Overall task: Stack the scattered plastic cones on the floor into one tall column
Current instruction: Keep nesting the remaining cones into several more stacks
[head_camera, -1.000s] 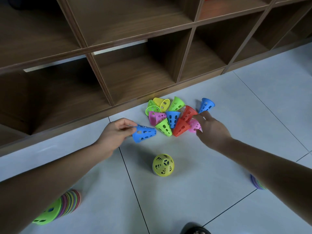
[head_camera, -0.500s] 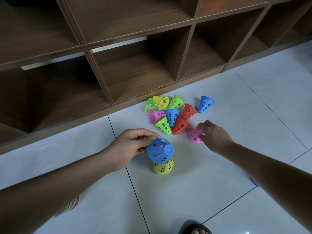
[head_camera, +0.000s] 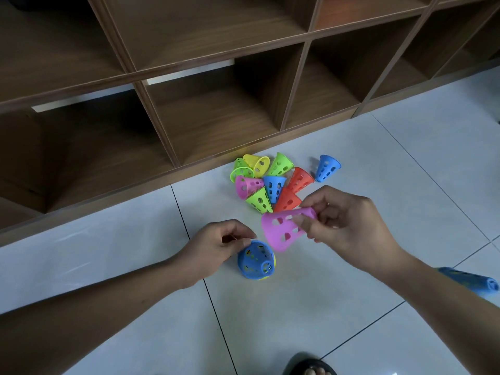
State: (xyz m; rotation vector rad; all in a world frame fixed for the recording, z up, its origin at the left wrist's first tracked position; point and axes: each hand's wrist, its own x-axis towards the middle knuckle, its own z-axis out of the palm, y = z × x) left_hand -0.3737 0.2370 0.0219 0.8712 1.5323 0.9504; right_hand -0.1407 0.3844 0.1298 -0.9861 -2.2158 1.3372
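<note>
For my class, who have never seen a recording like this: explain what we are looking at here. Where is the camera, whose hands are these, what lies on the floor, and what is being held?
There is no machine here. A person wears a wide-angle camera on the head, so the single picture looks forward and down at their own two bare hands.

The left hand rests its fingers on a blue cone that sits over a yellow cone, of which only an edge shows; this is the start of the stack. The right hand pinches a pink cone by its narrow end, in the air just beside the stack.

On the tiled floor, a pile of loose cones in green, yellow, pink, blue and red lies on its sides close to a wooden shelf unit. Another blue cone lies slightly apart on the right.
</note>
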